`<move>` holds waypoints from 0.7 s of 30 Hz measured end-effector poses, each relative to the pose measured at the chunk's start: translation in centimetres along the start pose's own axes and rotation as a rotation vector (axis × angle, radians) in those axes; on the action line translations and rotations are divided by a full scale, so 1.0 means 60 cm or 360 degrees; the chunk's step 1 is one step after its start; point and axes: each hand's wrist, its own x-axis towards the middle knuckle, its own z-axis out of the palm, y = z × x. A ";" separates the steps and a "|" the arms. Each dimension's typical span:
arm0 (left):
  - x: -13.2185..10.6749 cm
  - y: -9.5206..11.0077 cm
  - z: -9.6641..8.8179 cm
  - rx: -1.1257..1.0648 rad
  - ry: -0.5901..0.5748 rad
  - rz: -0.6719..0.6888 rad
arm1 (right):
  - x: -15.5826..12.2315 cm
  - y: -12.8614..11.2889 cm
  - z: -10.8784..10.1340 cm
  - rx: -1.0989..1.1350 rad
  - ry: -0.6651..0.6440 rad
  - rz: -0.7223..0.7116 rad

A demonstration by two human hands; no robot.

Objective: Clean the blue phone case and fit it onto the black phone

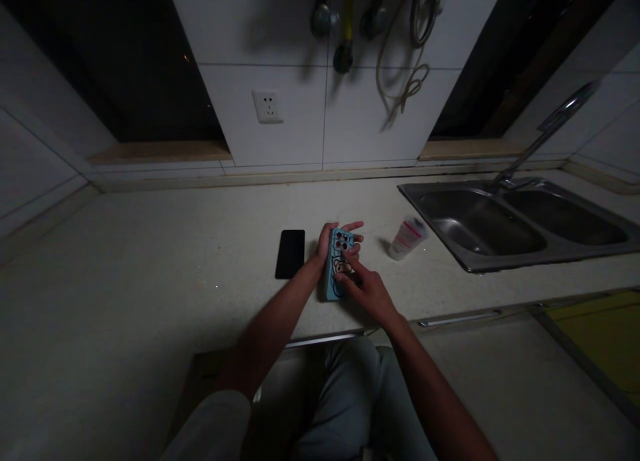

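Observation:
A light blue phone case (336, 266) with a cartoon picture and camera holes rests back up over the pale countertop (175, 247). My left hand (331, 239) wraps around its far end, fingers curled over the top edge. On its right side, my right hand (367, 289) presses its fingertips against the case's back and edge. A black phone (290, 253) lies flat on the counter just left of my left hand, untouched.
A small white bottle with a pink band (407, 238) lies on its side right of the hands. A steel double sink (515, 224) with a tap (555, 124) fills the right. Wall socket (268, 106) and hanging utensils (344, 27) are behind.

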 end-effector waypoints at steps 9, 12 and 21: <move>0.012 -0.001 -0.003 0.0044 0.0431 0.0065 | -0.019 0.001 -0.001 0.0139 -0.0014 0.0050; 0.013 -0.001 -0.001 0.0054 0.0526 0.0117 | -0.024 -0.007 -0.002 0.0174 -0.0038 0.0057; 0.019 -0.009 -0.006 0.0232 0.0824 0.0248 | -0.018 -0.004 -0.002 0.0014 0.0106 0.0086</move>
